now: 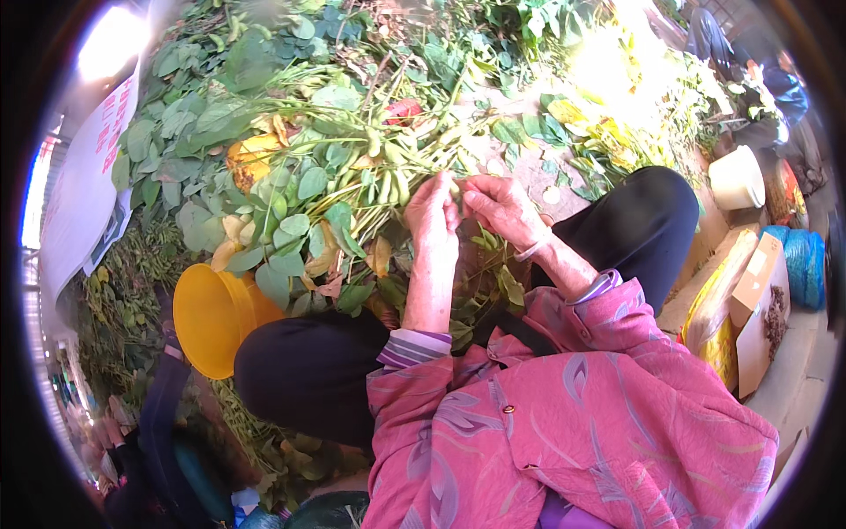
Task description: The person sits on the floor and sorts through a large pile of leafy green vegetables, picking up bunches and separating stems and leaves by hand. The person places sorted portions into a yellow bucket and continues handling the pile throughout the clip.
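My left hand (pixel 433 215) and my right hand (pixel 503 206) meet in front of me, fingertips almost touching. A small green bean pod (pixel 455 188) shows between them, pinched by the fingers and partly hidden. Just beyond and to the left lies a bundle of cut soybean plants (pixel 370 149), with plump green pods (pixel 394 186) on the stems. Green and yellowing leaves (pixel 291 228) spread beside my left forearm. A pale bangle (pixel 533 247) circles my right wrist.
A yellow bucket (pixel 208 321) lies tipped by my left knee. On the right are a white bucket (pixel 737 178), a cardboard box (pixel 760 311) and a blue roll (pixel 796 264). Other people sit at far right (pixel 780 89) and lower left (pixel 162 430). A printed white sheet (pixel 92 185) hangs left.
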### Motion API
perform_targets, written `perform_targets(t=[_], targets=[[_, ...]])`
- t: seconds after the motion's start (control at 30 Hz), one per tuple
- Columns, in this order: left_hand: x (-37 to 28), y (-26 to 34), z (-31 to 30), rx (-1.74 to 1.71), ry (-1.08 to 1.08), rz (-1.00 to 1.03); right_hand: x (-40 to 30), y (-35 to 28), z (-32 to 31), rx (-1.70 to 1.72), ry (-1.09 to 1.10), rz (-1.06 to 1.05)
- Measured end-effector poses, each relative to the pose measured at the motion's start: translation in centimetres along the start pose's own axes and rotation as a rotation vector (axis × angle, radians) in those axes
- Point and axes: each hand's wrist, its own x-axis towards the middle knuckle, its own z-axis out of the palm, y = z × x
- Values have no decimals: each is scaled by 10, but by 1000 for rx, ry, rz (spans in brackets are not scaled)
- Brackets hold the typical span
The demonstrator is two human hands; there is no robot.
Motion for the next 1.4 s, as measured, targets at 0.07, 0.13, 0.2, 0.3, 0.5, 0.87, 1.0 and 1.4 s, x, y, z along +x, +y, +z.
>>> perform_targets(t=[0.07,0.13,0.2,0.3,0.5,0.87,1.0,1.4], targets=[[-1,-4,0,41,58,47,-2,0,-2,90,-68,7],[-3,-2,4,53,106,75,-2,-3,-2,134,-92,61],[-5,-4,6,35,132,80,-2,0,-4,157,-119,107],[-10,1,7,21,134,53,-2,-1,-4,327,-138,145],[-9,-3,8,-32,79,25,0,4,-12,441,-170,240],[-16,2,22,114,47,22,3,0,-13,73,-110,-131],[-20,2,26,197,51,118,-2,-12,-18,-104,-19,-61],[-13,-9,11,-45,-29,16,0,-9,-24,-183,-2,-121]])
